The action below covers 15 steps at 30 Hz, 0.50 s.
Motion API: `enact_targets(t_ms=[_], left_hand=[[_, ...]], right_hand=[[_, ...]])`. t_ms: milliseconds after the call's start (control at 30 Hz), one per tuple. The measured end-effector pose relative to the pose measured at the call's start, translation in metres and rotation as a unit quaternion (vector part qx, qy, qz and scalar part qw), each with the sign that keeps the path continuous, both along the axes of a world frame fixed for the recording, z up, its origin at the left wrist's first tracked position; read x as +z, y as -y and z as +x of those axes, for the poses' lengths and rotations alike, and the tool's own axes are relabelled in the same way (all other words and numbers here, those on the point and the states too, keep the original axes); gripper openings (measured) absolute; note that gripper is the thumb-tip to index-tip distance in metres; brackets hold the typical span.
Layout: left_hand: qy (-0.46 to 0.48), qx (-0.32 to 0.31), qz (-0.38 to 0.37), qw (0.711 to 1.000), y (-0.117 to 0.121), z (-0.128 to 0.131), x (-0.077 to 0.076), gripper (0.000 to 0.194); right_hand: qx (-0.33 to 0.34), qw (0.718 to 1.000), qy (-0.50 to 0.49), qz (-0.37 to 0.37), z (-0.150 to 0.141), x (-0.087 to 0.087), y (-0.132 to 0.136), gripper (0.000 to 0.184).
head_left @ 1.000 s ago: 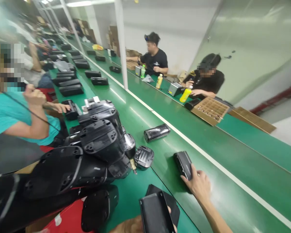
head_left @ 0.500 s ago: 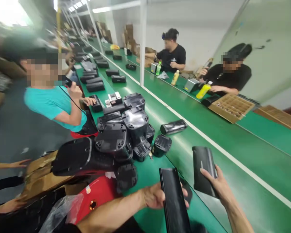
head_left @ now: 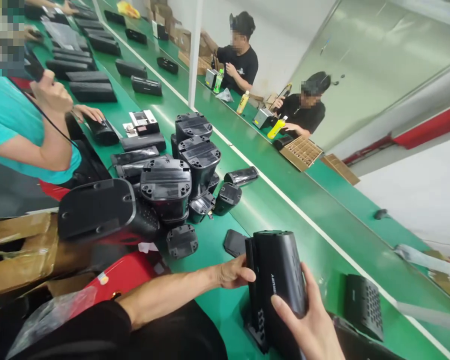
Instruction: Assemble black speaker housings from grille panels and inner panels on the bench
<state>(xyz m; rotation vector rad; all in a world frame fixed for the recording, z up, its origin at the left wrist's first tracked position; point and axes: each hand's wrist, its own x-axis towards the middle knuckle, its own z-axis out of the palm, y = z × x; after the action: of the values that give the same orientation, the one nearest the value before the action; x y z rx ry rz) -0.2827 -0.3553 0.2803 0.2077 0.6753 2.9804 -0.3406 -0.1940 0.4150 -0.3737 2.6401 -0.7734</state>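
My right hand (head_left: 313,312) is wrapped round a black plastic housing (head_left: 281,265) with white lettering, held upright in front of me. Pressed along its left side is a narrower black plastic shell (head_left: 251,272), and my left hand (head_left: 236,272) grips that shell with thumb and fingers. The two parts touch; whether they are joined, I cannot tell. Beyond my left hand a flat dark piece (head_left: 235,243) lies on the green surface. To the right of my right hand a similar black housing (head_left: 363,305) with a perforated side rests on the belt.
Several black speaker-like housings (head_left: 165,185) stand stacked at centre left, beside a cardboard box (head_left: 20,245) and a red stool (head_left: 116,280). A co-worker in turquoise (head_left: 26,125) sits at left. Two people (head_left: 240,60) work across the green belt (head_left: 285,220), near a partitioned tray (head_left: 302,152).
My hands have come together, bringing the two black parts side by side. My view has turned right and down. A perforated housing now shows at the lower right.
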Motion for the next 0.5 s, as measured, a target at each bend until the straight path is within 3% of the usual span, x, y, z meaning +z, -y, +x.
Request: enact_targets(t_ms=[300,500], left_hand=[[0.02,0.017,-0.002,1.0,-0.009,0.01,-0.023,0.075],[0.055,-0.009,-0.028,0.998,-0.004,0.011,-0.026,0.078]], right_hand=[[0.003,0.999,0.017,0.045,0.023,-0.014,0.003,0.112],[0.02,0.994,0.097,0.044,0.007,-0.032,0.004,0.12]])
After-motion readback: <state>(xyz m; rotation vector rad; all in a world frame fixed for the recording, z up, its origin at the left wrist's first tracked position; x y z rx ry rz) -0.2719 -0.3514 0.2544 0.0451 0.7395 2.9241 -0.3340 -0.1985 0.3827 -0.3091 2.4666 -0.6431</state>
